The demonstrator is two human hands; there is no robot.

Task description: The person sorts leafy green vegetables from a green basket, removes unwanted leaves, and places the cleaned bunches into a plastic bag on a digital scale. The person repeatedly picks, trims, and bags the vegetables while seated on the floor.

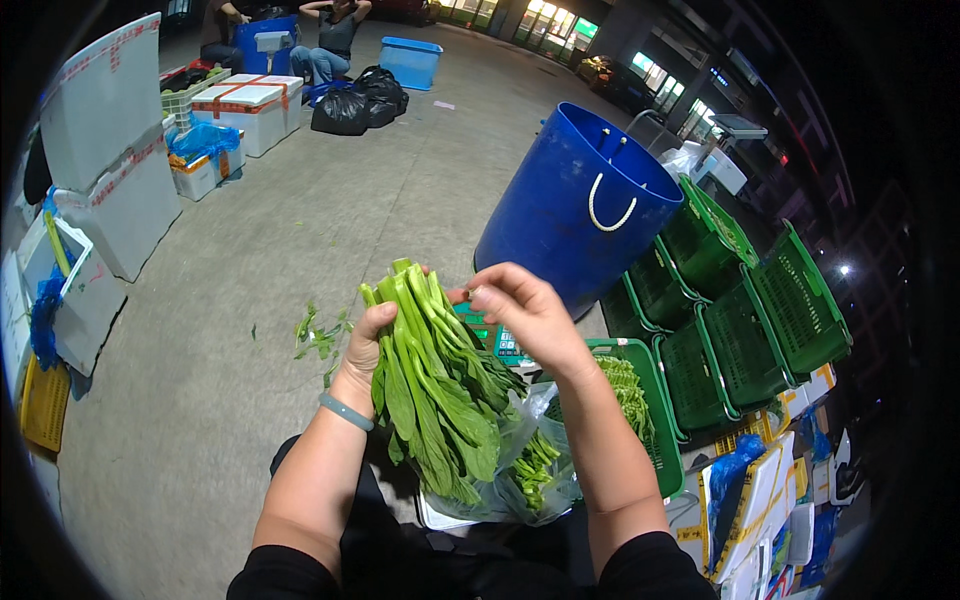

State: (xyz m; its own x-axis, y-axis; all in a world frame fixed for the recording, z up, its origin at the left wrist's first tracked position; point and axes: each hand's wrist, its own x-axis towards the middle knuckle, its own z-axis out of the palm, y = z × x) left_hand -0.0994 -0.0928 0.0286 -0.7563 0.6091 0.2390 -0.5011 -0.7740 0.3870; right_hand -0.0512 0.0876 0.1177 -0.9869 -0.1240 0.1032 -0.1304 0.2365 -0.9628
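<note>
My left hand, with a pale green bangle on its wrist, grips a bunch of leafy greens that look like choy sum. The cut stems point up and away, and the leaves hang toward my lap. My right hand is raised just right of the stem ends, thumb and fingers brought together; whether a small bit is pinched there cannot be told. Below the bunch is a clear plastic bag with cut green stems inside. A green digital scale shows partly behind my right hand.
A green crate of bundled greens stands at my right. Beyond rise a tall blue bin and stacked green crates. White foam boxes line the left. Leaf scraps lie on the concrete. Two people sit far back.
</note>
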